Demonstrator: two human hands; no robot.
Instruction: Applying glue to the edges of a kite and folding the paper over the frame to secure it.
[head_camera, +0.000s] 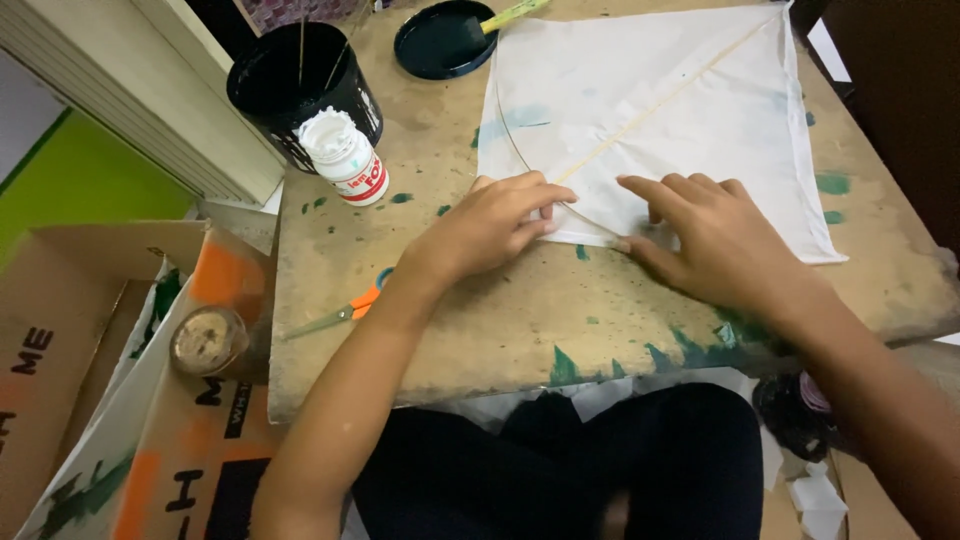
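Low and paint-stained, the worn wooden board (480, 330) sits across the person's lap, green smears along its near edge. Closest in, both hands press down at the near corner of the white square paper kite sheet (690, 110). The left hand (490, 225) lies with fingers curled and flattened onto the paper edge, gripping nothing, just pinning the fold. The right hand (715, 235) spreads its fingers wide and flat, thumb on the corner. Judging from this, steady even pressure along the thin bamboo stick (660, 100) and the curved bow would keep the paper smooth. Off by the left edge lie orange-handled scissors (345, 312). Farther back, a white glue bottle (345, 158) leans against a black pot (295, 85), and at the far edge a dark paint lid (440, 40) holds a brush.
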